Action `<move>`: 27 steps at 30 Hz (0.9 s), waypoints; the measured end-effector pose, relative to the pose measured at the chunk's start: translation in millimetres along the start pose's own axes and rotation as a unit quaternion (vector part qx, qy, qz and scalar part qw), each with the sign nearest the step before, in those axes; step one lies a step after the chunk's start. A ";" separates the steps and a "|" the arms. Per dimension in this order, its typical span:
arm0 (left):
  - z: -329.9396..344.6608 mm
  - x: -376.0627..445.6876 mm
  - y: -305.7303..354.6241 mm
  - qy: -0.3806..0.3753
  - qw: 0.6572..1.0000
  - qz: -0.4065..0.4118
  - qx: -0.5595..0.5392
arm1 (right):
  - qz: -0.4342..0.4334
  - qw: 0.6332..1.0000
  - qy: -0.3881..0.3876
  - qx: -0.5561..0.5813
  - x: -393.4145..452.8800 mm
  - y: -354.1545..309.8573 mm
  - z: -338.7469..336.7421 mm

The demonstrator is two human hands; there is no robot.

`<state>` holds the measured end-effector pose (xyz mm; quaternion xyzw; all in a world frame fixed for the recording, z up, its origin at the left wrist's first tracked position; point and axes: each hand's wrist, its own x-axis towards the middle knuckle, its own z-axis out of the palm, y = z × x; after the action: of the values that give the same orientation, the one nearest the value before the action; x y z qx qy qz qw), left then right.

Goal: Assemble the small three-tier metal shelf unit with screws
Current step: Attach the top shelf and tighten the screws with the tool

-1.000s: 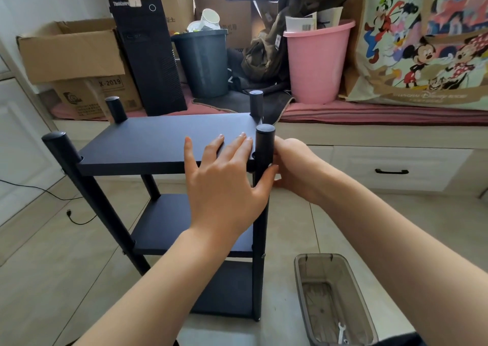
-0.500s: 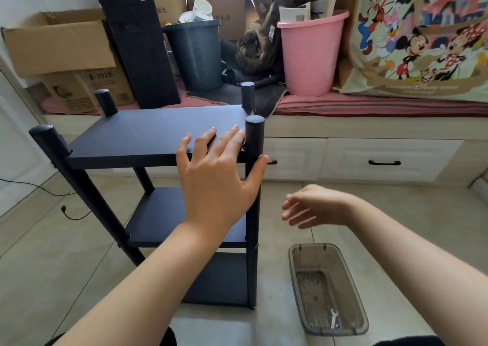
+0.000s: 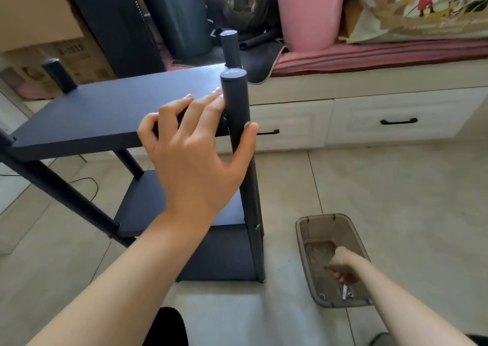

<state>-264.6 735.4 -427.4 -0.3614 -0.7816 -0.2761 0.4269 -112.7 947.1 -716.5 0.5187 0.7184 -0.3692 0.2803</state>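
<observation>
The black three-tier shelf unit [image 3: 105, 113] stands upright on the tiled floor. My left hand [image 3: 192, 145] rests on the front right corner of its top shelf, fingers lying on the board and the thumb pressed against the front right post [image 3: 235, 100], beside a screw head [image 3: 247, 124]. My right hand [image 3: 343, 267] is down inside the clear grey plastic bin [image 3: 306, 229], fingers curled and pinching a small silver wrench [image 3: 346, 292] whose end sticks out below them.
A white drawer bench [image 3: 369, 113] with pink cushions runs behind the shelf, loaded with a pink bucket [image 3: 309, 10], a dark bin [image 3: 177, 15], a black computer case [image 3: 113, 23] and cardboard boxes [image 3: 34, 15]. A cable [image 3: 84, 180] lies on the floor at left.
My right hand left the post, dropped into the plastic bin and closed on the wrench. My left hand stayed on the shelf corner. The view tilted down.
</observation>
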 end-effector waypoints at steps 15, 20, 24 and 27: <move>4.4 -1.7 -3.0 0.018 1.000 0.016 0.016 | -0.015 0.963 0.088 -0.254 42.9 20.4 54.1; 3.6 -1.4 -1.1 0.011 1.000 0.008 0.013 | -0.015 0.948 0.105 -0.300 45.3 30.1 56.6; 3.9 -1.6 -1.3 0.015 1.000 0.007 0.015 | -0.028 0.946 0.096 -0.309 52.5 36.6 63.1; 4.7 -1.6 -0.8 0.017 1.000 0.009 0.015 | -0.029 0.950 0.076 -0.303 55.0 35.1 63.0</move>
<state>-266.9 737.9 -431.1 -0.3575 -0.7748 -0.2667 0.4481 -94.8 931.5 -804.0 0.4150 0.8303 -0.1019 0.3579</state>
